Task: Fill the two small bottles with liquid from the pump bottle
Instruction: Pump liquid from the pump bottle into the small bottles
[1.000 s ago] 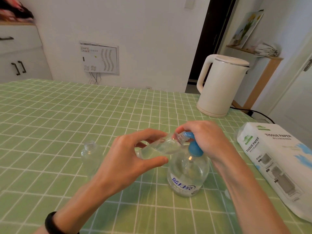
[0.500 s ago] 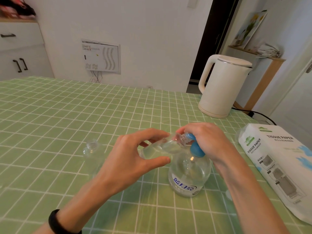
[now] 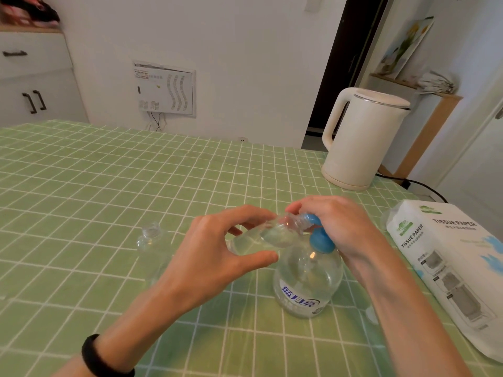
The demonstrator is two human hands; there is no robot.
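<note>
Left hand [image 3: 217, 248], small bottle [image 3: 272, 235] scarcely shifted | green checked tablecloth [image 3: 109, 186] | kettle [image 3: 359, 142] right

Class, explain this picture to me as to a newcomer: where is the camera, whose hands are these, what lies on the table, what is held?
No machine here: a person wears a camera on the head, looking down at their own hands. The left hand holds a small bottle tilted, its mouth at the spout of the pump bottle, whose blue pump head the right hand grips. On the green checked table are also a second small bottle, uncapped, a white kettle and a tissue pack.
</note>
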